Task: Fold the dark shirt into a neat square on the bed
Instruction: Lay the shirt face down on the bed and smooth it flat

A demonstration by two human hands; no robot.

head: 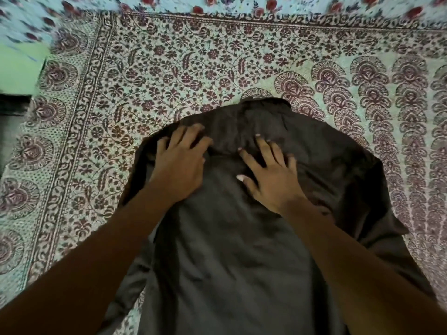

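The shirt (242, 250) lies on the bedspread (193, 56), collar end farthest from the person. Both hands rest on its upper part: the left hand (180, 163) by the left shoulder, the right hand (273, 180) near the middle.

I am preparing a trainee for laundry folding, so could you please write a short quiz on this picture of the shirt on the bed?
1. True or false: the shirt is already folded into a square.
2. Where are the left hand and right hand? A: spread on the shirt's upper part. B: under the shirt. C: lifted off it.
3. Fill in: the collar lies at the shirt's ___ end from the person.
Key: 1 false; 2 A; 3 far.
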